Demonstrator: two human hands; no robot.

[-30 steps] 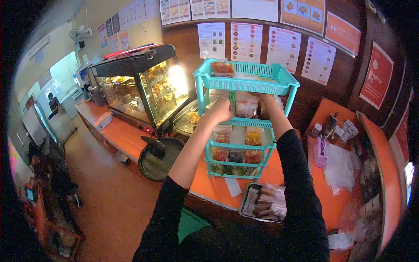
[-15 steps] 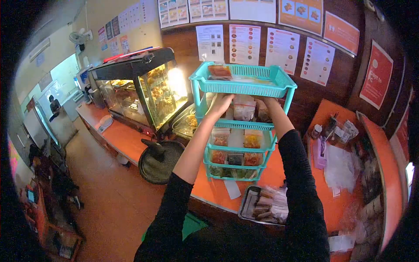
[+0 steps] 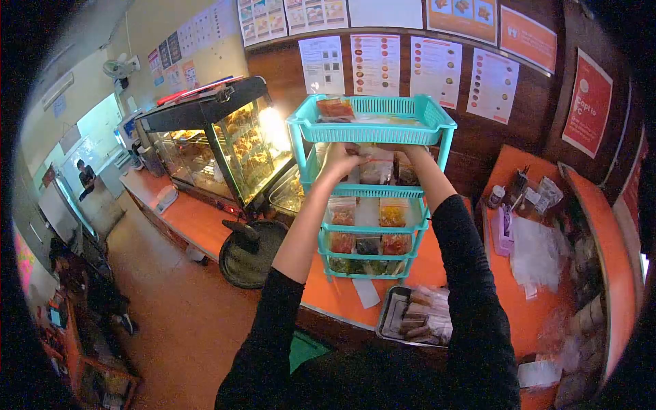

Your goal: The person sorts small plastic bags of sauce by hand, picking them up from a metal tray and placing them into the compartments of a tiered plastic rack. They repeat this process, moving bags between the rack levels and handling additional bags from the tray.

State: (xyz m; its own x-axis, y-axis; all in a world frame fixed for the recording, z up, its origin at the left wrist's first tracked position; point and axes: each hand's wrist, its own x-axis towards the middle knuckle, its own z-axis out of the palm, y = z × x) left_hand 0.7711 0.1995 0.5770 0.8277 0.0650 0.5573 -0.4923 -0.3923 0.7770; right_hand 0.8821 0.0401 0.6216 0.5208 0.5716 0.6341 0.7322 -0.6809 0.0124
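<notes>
A turquoise plastic tiered rack point(image 3: 372, 134) stands on the orange counter, with small clear bags of food in its tiers. Both my hands reach into the second tier, just beneath the top basket. My left hand point(image 3: 339, 162) is at the left side of that tier, fingers curled inward by a dark-filled bag point(image 3: 376, 171); whatever they hold is hidden. On the right, my right hand point(image 3: 415, 154) goes in under the top basket's rim beside another bag point(image 3: 407, 173), and its fingers are out of sight. A bag of reddish food point(image 3: 335, 108) lies in the top basket.
Left of the rack are a lit glass food warmer point(image 3: 225, 147) and a round dark pan point(image 3: 249, 256). In front lies a metal tray point(image 3: 391, 316) of wrapped sticks. A lilac basket point(image 3: 502, 232) and plastic bags point(image 3: 536, 256) lie right. A person point(image 3: 87, 179) stands far left.
My left hand has shifted slightly left and its fingers now show more, curled by the bags. My right hand stays under the top basket. The view has turned slightly.
</notes>
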